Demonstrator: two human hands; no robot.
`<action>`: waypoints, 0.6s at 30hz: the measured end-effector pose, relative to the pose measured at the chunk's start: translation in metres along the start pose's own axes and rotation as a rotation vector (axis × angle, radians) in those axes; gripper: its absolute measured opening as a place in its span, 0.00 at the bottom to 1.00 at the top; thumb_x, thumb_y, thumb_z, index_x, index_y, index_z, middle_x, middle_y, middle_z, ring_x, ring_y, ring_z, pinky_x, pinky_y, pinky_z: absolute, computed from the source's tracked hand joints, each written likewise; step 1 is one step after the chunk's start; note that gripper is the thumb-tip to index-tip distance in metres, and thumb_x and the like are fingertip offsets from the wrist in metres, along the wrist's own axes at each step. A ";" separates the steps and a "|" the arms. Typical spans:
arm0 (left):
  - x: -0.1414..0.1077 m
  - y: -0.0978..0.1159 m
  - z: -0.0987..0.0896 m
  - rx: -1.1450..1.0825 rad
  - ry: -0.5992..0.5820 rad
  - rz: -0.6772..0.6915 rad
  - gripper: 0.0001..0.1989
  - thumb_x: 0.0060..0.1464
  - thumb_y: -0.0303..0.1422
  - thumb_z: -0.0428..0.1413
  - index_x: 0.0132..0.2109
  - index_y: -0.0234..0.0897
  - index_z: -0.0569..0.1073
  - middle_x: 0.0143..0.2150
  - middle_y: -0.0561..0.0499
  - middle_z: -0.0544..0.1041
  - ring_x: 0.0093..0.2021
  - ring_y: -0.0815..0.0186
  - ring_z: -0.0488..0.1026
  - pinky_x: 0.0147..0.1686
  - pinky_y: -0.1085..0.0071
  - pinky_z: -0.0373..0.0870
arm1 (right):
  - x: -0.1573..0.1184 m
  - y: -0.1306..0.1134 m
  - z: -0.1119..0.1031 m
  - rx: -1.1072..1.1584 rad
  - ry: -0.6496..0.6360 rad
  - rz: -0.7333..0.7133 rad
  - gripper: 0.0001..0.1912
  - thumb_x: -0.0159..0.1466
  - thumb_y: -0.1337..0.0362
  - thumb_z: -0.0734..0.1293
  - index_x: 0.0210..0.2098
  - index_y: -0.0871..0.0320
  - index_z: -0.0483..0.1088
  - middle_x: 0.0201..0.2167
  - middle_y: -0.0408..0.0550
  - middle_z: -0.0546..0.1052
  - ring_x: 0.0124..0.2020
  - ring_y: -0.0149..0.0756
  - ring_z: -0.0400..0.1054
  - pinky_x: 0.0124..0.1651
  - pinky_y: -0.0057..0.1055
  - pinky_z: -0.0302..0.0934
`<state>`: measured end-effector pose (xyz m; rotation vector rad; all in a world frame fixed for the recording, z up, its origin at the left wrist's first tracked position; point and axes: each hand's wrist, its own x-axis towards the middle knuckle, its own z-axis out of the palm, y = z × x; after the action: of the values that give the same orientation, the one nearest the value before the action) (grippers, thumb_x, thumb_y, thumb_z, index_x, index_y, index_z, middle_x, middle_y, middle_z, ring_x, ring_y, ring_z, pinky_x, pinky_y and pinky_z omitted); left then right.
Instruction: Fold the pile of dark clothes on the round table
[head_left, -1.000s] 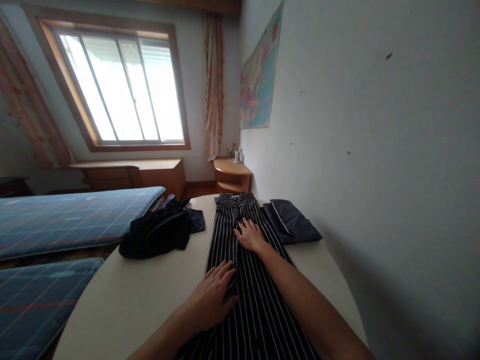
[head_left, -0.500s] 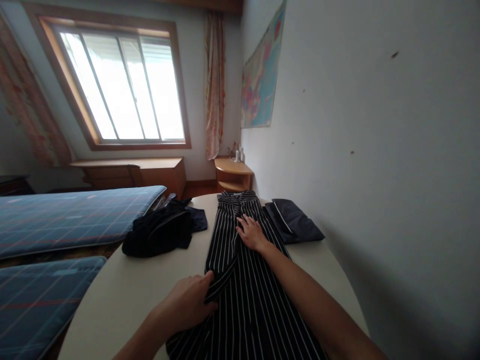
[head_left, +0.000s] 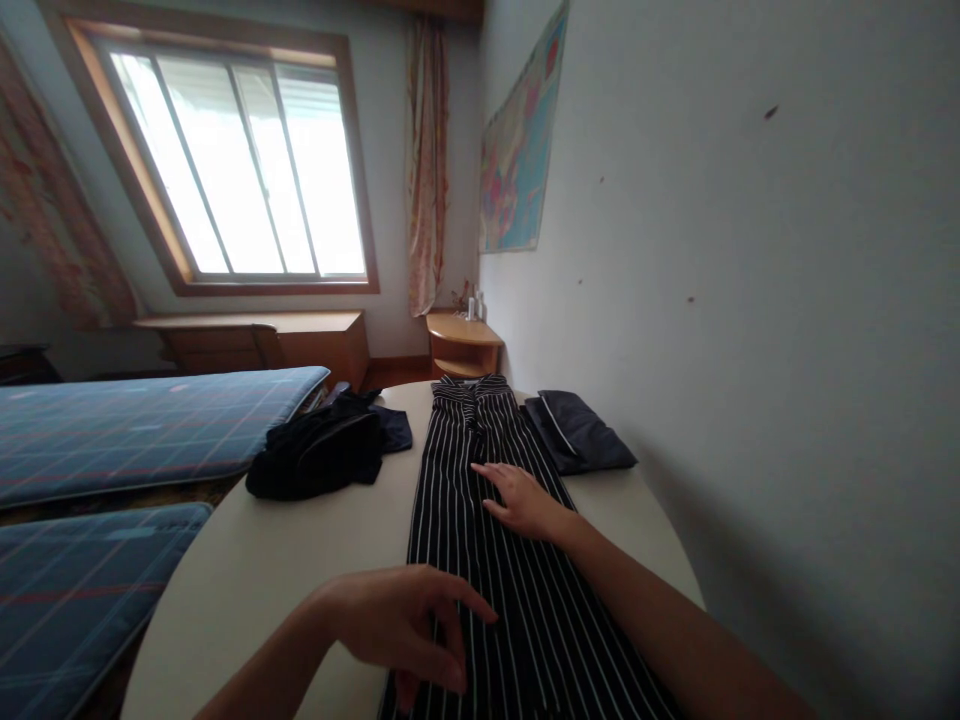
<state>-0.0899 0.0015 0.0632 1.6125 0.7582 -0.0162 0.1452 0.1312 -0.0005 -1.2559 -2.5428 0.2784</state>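
A long black garment (head_left: 450,490) with thin white stripes lies lengthwise down the table, its narrower end away from me. Whether it is trousers or a shirt-like piece I cannot tell. My right hand (head_left: 525,503) rests on its middle, fingers stretched out and nothing held. Nearer to me, my left hand (head_left: 409,620) hovers over or lightly touches the left side, index finger extended and the others bent apart. The near end of the cloth runs out of view.
On the round pale table (head_left: 315,540), a dark crumpled cloth pile (head_left: 319,450) lies left and a folded dark piece (head_left: 581,432) right, near the white wall (head_left: 750,400). Blue checked mattresses (head_left: 150,425) stand to the left. Behind is a small corner shelf (head_left: 465,330).
My left hand has let go of the garment's left edge and moved right over it. The lifted fold now lies flat. My right hand has slid nearer to me along the cloth.
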 end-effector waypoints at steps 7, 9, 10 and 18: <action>0.019 -0.006 0.005 0.686 0.474 0.155 0.20 0.54 0.27 0.55 0.52 0.49 0.76 0.48 0.51 0.76 0.43 0.62 0.76 0.46 0.68 0.69 | -0.011 -0.009 0.007 0.057 0.062 -0.016 0.24 0.67 0.64 0.59 0.63 0.50 0.65 0.61 0.47 0.69 0.65 0.42 0.57 0.68 0.43 0.45; 0.023 -0.009 0.006 0.737 0.463 0.178 0.18 0.55 0.28 0.55 0.50 0.49 0.77 0.47 0.52 0.76 0.43 0.62 0.76 0.45 0.69 0.69 | -0.007 -0.011 0.006 0.078 0.032 -0.026 0.25 0.68 0.64 0.58 0.65 0.50 0.62 0.62 0.46 0.68 0.65 0.41 0.56 0.69 0.43 0.44; 0.025 -0.011 0.006 0.756 0.462 0.185 0.16 0.56 0.28 0.54 0.48 0.49 0.78 0.46 0.52 0.76 0.42 0.63 0.76 0.44 0.70 0.69 | -0.005 -0.011 0.005 0.086 0.009 -0.022 0.26 0.68 0.64 0.58 0.66 0.50 0.61 0.64 0.46 0.67 0.66 0.41 0.55 0.69 0.43 0.44; 0.032 -0.008 0.010 0.793 0.501 0.318 0.09 0.64 0.32 0.49 0.42 0.43 0.74 0.41 0.53 0.74 0.38 0.67 0.73 0.38 0.74 0.66 | 0.016 -0.010 0.007 0.211 -0.049 0.017 0.23 0.69 0.60 0.59 0.62 0.54 0.66 0.64 0.50 0.67 0.68 0.46 0.53 0.69 0.52 0.41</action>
<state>-0.0643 0.0074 0.0404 2.5356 0.9256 0.3704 0.1264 0.1372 -0.0011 -1.2042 -2.4665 0.5719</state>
